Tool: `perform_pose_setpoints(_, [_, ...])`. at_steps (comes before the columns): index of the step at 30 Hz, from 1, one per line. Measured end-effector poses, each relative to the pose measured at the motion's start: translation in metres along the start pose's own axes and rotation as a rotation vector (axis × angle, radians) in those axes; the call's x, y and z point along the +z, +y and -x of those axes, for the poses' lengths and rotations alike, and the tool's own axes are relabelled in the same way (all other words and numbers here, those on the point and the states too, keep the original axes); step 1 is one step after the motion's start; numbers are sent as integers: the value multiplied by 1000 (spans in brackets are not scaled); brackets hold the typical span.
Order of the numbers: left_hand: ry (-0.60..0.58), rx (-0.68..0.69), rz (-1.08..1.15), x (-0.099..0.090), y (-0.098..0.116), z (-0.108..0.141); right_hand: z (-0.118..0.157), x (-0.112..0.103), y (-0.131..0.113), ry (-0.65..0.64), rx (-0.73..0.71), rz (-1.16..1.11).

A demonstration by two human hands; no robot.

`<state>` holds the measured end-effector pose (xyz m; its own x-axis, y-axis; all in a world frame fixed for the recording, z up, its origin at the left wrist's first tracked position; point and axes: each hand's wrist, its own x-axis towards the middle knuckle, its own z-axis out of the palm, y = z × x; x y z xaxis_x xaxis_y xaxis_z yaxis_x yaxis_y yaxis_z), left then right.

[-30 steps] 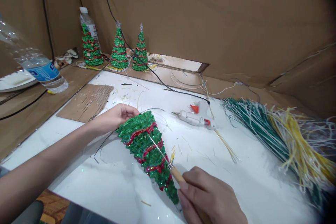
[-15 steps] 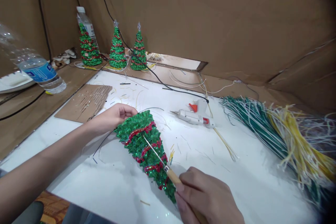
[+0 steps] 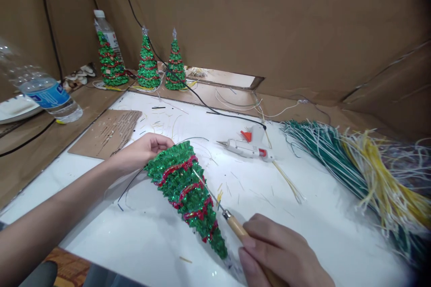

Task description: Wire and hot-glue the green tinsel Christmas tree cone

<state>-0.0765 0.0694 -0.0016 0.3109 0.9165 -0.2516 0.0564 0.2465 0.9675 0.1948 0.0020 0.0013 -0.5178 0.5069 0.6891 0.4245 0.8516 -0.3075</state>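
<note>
A small glittery green Christmas tree (image 3: pixel 188 188) with red garlands lies tilted over the white tabletop, its wide base toward the far left and its tip toward me. My left hand (image 3: pixel 153 148) grips the tree by the base, its fingertips partly hidden behind the edge. My right hand (image 3: pixel 279 251) is closed around the wooden handle of an awl (image 3: pixel 235 226). The awl's thin metal shaft points up and left, and its tip shows over the right side of the tree; I cannot tell whether it touches.
A hot glue gun (image 3: pixel 247 149) lies behind the tree. Bundles of green wires (image 3: pixel 323 157) and yellow wires (image 3: pixel 380 175) fill the right side. Three upright trees (image 3: pixel 147 63) line the back. A tilted water bottle (image 3: pixel 50 94) and a cardboard piece (image 3: pixel 107 132) are at left; wire scraps dot the table.
My right hand has drawn the awl to the right, so its tip has shifted from the middle of the tree toward its right edge. My left hand keeps its hold.
</note>
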Motion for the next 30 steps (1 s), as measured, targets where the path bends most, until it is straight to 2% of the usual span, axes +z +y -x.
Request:
perform_pose_setpoints(8, [24, -18, -27, -1, 0, 0, -2, -6, 6, 49, 45, -63])
perform_pose_setpoints(18, [38, -8, -27, 1, 3, 2, 3, -7, 7, 93, 29, -83])
perform_pose_setpoints(30, [210, 48, -19, -4, 5, 7, 3, -4, 10, 132, 31, -53])
